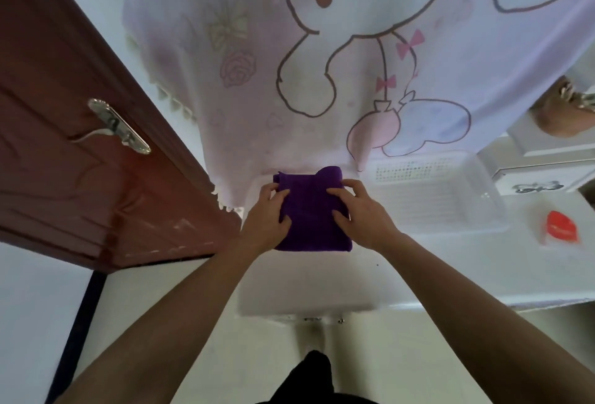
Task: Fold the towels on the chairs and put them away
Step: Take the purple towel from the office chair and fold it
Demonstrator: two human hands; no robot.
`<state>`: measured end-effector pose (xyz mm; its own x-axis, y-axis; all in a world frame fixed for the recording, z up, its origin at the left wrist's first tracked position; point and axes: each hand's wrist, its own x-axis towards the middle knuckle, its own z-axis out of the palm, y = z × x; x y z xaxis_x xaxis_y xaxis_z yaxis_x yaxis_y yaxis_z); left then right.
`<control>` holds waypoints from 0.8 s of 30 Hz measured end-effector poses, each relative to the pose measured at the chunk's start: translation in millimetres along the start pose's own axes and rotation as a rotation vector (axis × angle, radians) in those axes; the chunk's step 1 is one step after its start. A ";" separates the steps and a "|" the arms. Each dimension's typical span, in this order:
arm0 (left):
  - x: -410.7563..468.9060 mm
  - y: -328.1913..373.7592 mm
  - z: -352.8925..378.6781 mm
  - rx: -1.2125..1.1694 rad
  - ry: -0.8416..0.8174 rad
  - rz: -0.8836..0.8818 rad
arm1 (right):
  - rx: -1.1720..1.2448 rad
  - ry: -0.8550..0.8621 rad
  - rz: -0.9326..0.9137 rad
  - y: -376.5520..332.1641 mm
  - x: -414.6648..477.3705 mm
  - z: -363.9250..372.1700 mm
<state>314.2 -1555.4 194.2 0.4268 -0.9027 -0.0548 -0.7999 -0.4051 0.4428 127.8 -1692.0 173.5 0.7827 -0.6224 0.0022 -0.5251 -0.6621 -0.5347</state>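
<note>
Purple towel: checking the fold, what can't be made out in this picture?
Head view: purple towel side edges, covered by the left hand and right hand.
Head view: whether the fingers grip or only press; palms hide it.
Head view: red item at right, too blurred to identify.

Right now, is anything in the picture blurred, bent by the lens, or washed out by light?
Head view: the wide lens bends the edge of the door and stretches the forearms. Head view: everything is soft; the red object is smeared. Head view: the white basket is washed out, yet the purple towel held by left hand and right hand reads clearly.
</note>
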 end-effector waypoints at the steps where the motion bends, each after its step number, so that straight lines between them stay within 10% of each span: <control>1: 13.3 -11.0 2.0 0.008 -0.013 -0.007 | -0.010 -0.026 0.012 0.5 15.4 7.6; 24: 79.7 -112.7 97.1 0.315 -0.497 -0.128 | -0.282 -0.469 0.161 31.8 102.6 121.2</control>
<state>397.4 -1595.8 53.0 0.3406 -0.7728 -0.5355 -0.8739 -0.4703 0.1228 232.0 -1726.3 54.4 0.7162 -0.5157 -0.4702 -0.6687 -0.7000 -0.2507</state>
